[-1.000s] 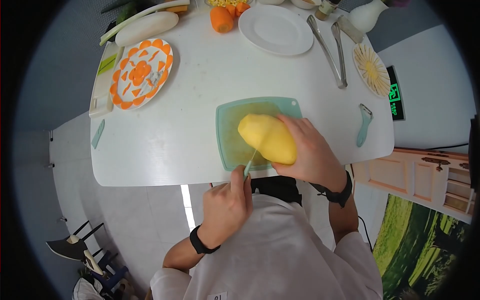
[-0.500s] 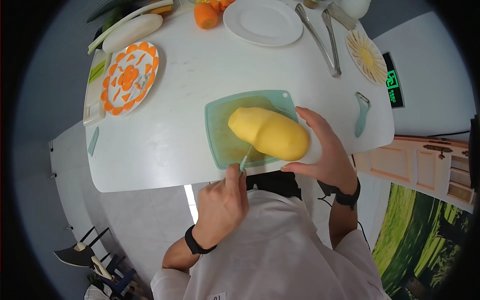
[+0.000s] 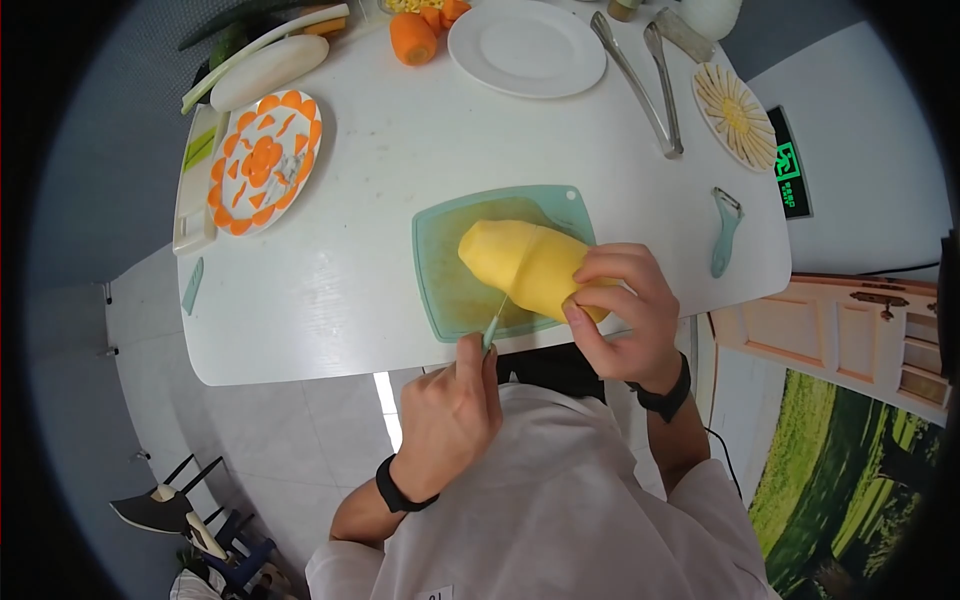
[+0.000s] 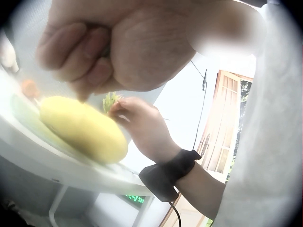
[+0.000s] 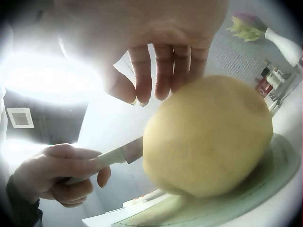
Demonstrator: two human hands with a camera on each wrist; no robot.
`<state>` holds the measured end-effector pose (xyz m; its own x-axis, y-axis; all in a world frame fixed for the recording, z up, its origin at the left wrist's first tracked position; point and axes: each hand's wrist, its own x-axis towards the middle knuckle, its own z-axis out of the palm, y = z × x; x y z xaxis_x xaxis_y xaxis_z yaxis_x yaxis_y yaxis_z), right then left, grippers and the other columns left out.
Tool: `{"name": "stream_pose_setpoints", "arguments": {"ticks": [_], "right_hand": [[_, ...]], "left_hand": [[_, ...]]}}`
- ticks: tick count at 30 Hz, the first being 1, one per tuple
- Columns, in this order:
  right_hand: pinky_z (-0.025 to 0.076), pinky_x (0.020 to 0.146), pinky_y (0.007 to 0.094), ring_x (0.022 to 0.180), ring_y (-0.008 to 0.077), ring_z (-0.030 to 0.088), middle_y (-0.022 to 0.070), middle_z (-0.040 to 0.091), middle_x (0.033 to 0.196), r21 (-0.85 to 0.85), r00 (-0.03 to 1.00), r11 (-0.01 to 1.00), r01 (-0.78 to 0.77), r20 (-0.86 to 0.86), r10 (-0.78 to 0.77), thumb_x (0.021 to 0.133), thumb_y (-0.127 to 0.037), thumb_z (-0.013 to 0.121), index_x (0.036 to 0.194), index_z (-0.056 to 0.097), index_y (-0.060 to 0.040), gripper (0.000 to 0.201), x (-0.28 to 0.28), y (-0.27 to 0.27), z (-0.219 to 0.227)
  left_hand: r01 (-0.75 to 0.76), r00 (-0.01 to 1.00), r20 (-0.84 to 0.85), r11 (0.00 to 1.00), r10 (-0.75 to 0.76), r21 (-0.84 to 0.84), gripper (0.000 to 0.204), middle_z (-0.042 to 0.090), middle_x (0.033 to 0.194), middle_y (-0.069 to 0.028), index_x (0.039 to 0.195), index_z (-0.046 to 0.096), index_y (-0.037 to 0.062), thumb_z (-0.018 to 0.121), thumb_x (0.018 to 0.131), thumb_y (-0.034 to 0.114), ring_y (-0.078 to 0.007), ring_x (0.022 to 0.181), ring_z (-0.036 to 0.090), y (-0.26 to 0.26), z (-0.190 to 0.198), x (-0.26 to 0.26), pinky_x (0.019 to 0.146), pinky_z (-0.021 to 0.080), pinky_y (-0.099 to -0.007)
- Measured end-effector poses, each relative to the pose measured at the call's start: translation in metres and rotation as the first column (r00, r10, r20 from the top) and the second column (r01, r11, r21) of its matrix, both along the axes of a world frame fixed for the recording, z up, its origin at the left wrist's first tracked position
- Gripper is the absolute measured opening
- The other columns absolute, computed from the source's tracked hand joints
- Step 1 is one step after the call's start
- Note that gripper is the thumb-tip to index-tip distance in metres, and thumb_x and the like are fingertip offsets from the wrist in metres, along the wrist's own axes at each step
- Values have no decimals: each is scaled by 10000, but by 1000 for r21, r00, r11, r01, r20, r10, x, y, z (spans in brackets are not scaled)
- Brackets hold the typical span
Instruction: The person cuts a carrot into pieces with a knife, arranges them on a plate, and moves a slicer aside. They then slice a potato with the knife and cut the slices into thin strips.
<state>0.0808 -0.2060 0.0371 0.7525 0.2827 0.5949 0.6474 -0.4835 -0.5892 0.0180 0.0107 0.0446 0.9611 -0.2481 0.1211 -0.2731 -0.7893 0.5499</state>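
Note:
A large peeled yellow squash, with a line round its middle, lies across a pale green cutting board. My left hand grips a small knife by its green handle. The blade meets the squash's near side at that line. Loosely bent fingers of my right hand lie over the squash's right end. In the right wrist view they hang down beside it, thumb tip near the index fingertip. The left wrist view shows the squash below my left fist.
A plate of carrot pieces stands left, near a white radish. A bare white plate, tongs and a carrot are at the back. Right are a peeler and a plate of pale strips.
My right hand lets go of the squash's right end, spreads apart from it, then comes back over it with bent fingers. The left hand keeps the knife at the squash.

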Motion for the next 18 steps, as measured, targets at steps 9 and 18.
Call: {"name": "stream_pose_setpoints", "arguments": {"ticks": [9,18], "right_hand": [[546,806,404,970,310,617,94,624,1030,-65,999,997,-40,-39,37,701,-12,769,896,663,-44,224,10,14,3],[522,821,411,969,326,606,114,635,1053,-88,995,994,-71,-73,65,692,5,791,949,677,-34,284,14,19,-1]], "left_hand": [[15,999,-32,1000,-14,7,152,519,504,-88,1010,507,11,637,941,47,-276,396,539,2,3,-2,399,414,-383],[22,999,-28,1000,-22,22,157,529,511,-93,1023,512,4,637,940,50,-280,400,545,2,5,-3,405,424,-384]]}}
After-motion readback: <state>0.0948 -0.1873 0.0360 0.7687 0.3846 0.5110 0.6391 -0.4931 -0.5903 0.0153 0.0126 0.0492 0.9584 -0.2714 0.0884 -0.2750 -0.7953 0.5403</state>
